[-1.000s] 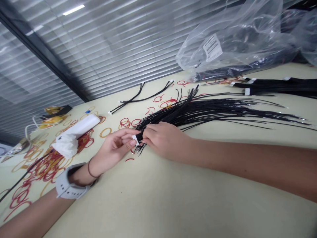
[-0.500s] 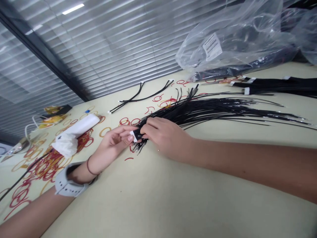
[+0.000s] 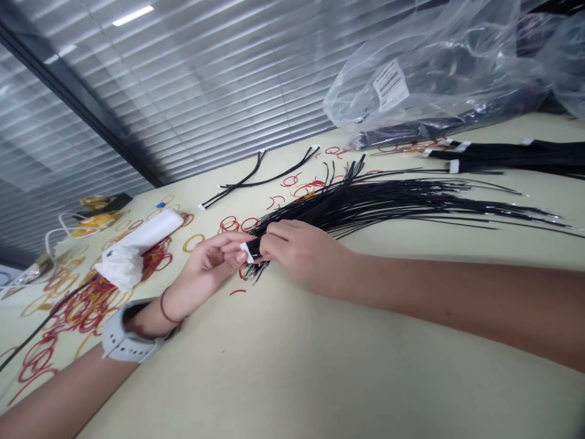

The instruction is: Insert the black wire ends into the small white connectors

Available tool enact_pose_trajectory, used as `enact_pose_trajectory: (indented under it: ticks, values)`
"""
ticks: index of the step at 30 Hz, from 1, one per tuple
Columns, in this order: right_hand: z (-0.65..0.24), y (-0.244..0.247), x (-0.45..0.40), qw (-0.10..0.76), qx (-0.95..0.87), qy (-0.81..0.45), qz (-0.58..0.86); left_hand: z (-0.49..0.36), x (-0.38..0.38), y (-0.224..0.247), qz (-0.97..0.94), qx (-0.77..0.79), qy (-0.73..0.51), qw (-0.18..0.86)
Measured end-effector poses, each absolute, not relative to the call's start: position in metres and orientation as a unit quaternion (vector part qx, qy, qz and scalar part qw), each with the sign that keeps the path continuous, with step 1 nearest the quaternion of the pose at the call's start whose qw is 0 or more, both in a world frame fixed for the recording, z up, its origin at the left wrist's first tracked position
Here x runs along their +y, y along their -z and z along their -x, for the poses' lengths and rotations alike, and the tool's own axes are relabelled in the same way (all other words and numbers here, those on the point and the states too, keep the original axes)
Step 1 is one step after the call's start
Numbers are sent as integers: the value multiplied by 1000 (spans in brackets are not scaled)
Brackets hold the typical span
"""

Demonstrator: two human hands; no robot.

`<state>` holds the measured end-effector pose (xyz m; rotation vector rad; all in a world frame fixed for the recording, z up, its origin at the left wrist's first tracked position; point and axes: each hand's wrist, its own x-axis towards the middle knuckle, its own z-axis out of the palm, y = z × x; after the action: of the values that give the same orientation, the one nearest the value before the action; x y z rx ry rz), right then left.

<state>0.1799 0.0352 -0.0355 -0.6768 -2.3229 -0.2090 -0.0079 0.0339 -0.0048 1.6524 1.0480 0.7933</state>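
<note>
Between the thumb and fingers of my left hand is a white connector with black wires running out of it to the right. My right hand is closed on the black wires just beside that connector; its fingertips are partly hidden. Behind and under my hands a loose bundle of thin black wires fans out to the right, with bare or metal-tipped ends. More wire tips poke out below the connector.
Red and yellow rubber bands litter the table's left side, around a white cylinder and crumpled tissue. Short black cables lie behind. Finished-looking black harnesses and clear plastic bags occupy the back right.
My right hand has shifted very slightly down along the wires. My left hand stays in place on the white connector.
</note>
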Motion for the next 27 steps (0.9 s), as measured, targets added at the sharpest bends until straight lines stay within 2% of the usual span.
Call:
enact_pose_trajectory:
  ticks: [18,27]
  values:
    - [-180,35,34,397,-893,69,200,7,24,7,-739,415,-323,422]
    - [-180,37,34,403,-895,69,179,9,19,8,-804,399,-313,311]
